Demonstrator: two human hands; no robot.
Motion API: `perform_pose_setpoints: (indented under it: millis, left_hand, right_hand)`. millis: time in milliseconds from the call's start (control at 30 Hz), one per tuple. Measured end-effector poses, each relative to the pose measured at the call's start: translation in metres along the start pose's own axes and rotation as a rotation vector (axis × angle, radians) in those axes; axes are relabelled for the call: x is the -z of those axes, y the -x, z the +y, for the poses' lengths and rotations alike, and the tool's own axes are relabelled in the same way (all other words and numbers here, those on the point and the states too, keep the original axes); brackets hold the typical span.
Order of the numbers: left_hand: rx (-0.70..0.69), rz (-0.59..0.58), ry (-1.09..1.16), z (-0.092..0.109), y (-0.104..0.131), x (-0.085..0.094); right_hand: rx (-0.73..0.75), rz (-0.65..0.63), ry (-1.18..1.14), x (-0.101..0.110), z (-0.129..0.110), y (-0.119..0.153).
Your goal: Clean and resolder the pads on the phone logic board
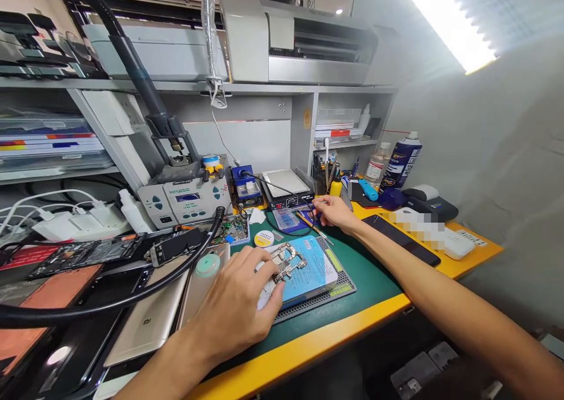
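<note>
Grey shelves [304,88] stand behind our green-topped desk [374,271], where a blue box [315,266] lies. Our left hand's [238,294] grip is nearly closed, thumb and fingers on the near end of a circuit board [287,265] atop the box; our right hand's [333,213] fingertips gather near slim tools [306,219], holding what we cannot tell. Already uncased, the board seems mid-work; what remains is unclear. It looks silvery, irregular, cut-out, crowded with tiny parts.

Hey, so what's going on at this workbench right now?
Someone's bare left hand touches a silvery, irregularly shaped circuit board, which lies on a flat, light-blue printed block over the green work mat. The right hand is farther back, near a black device with a pale flat top; what that hand holds, if anything, is unclear.
</note>
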State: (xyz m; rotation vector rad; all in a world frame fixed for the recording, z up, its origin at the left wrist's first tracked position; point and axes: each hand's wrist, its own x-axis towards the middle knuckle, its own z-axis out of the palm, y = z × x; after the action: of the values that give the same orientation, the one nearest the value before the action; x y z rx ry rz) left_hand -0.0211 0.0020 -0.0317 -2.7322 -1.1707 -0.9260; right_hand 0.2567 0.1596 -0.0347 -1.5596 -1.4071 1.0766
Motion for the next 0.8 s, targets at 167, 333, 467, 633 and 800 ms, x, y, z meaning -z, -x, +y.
perform_pose_setpoints:
  millis: [167,333,467,633,800]
  left_hand:
    - [-0.007,0.012,-0.005,0.000,0.000,-0.001]
    - [-0.017,0.012,-0.012,0.001,0.001,-0.002]
    - [-0.018,0.014,-0.018,0.002,0.000,-0.001]
    - [-0.022,0.016,-0.028,0.003,-0.001,0.001]
    - [-0.025,0.050,-0.050,0.005,-0.001,0.001]
  right_hand:
    - [0.041,-0.040,0.190,0.005,0.000,0.002]
    - [0.062,-0.153,0.403,0.017,-0.006,0.012]
    - [0.057,-0.237,0.540,0.022,-0.010,0.019]
    - [0.024,-0.246,0.595,0.020,-0.010,0.021]
    - [0.007,-0.116,0.541,0.025,-0.015,0.020]
